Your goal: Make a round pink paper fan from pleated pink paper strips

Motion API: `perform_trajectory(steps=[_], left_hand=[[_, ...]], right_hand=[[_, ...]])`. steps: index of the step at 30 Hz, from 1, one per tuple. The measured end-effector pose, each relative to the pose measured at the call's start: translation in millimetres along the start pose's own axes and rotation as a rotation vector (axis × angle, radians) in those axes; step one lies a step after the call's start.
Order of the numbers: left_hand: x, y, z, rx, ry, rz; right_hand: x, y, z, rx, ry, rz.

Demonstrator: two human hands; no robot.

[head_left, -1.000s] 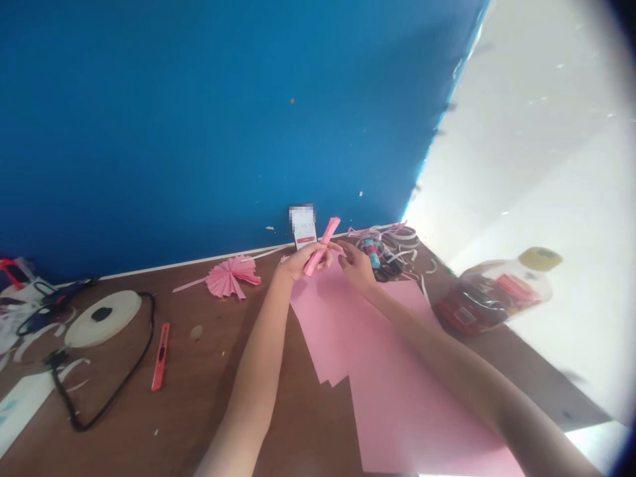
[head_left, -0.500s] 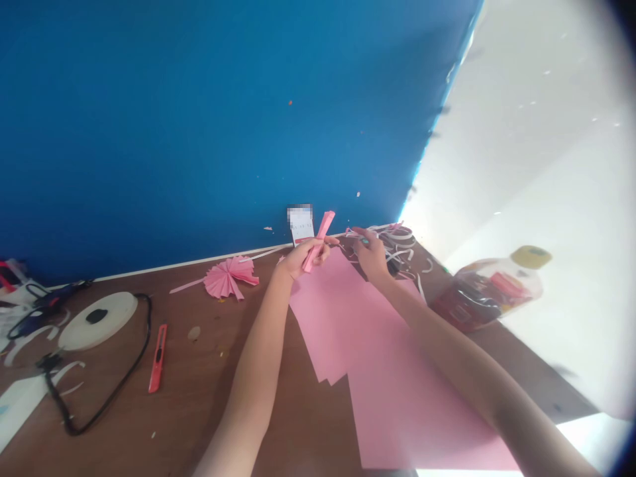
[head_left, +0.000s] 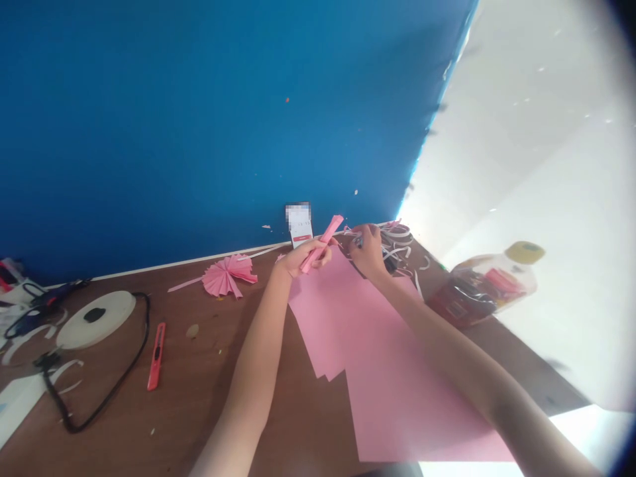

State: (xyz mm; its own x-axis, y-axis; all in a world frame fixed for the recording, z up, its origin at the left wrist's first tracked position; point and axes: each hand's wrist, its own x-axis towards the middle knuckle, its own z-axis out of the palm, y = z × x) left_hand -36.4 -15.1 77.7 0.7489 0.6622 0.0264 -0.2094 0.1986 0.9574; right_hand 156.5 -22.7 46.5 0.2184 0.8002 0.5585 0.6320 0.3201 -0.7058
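Note:
My left hand (head_left: 300,258) is closed around a narrow folded strip of pink paper (head_left: 328,234), which tilts up to the right above the table. At the table's back, my right hand (head_left: 368,250) has its fingers curled down beside a heap of paper scraps (head_left: 396,235). A bit of something bluish shows at those fingers, too small to name. Sheets of pink paper (head_left: 397,384) lie under and between my arms. To the left of my left hand rests a pleated pink paper fan (head_left: 229,275) on the brown table.
A phone (head_left: 300,225) leans on the blue wall. At left lie a red utility knife (head_left: 156,356), a white round disc (head_left: 97,320) and a black cable (head_left: 119,384). A plastic bottle with a yellow cap (head_left: 484,288) is on the right.
My right hand's fingers have curled downward from a more stretched-out pose, by the scraps. The folded pink strip in my left hand leans further to the right.

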Motion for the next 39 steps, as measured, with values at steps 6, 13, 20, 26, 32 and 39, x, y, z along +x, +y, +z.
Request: perform_trajectory(steps=[6, 13, 20, 26, 32, 39], left_hand=[[0, -1, 1.8, -0.009, -0.034, 0.0], [-3, 2, 5.5, 0.003, -0.079, 0.005], [-2, 0, 1.9, -0.055, 0.011, 0.015], [-5, 1, 1.0, -0.121, 0.023, 0.03], [-5, 1, 2.2, -0.132, 0.013, 0.065], [-4, 1, 1.6, -0.172, 0.042, 0.099]], right_hand=[[2, -21, -3, 0.463, -0.283, 0.043], [-7, -29, 4, 0.774, -0.657, 0.258], [-9, -38, -3, 0.776, -0.616, 0.271], [-7, -37, -9, 0.659, -0.657, 0.207], [-6, -37, -10, 0.693, -0.697, 0.181], [-7, -41, -13, 0.74, -0.744, 0.226]])
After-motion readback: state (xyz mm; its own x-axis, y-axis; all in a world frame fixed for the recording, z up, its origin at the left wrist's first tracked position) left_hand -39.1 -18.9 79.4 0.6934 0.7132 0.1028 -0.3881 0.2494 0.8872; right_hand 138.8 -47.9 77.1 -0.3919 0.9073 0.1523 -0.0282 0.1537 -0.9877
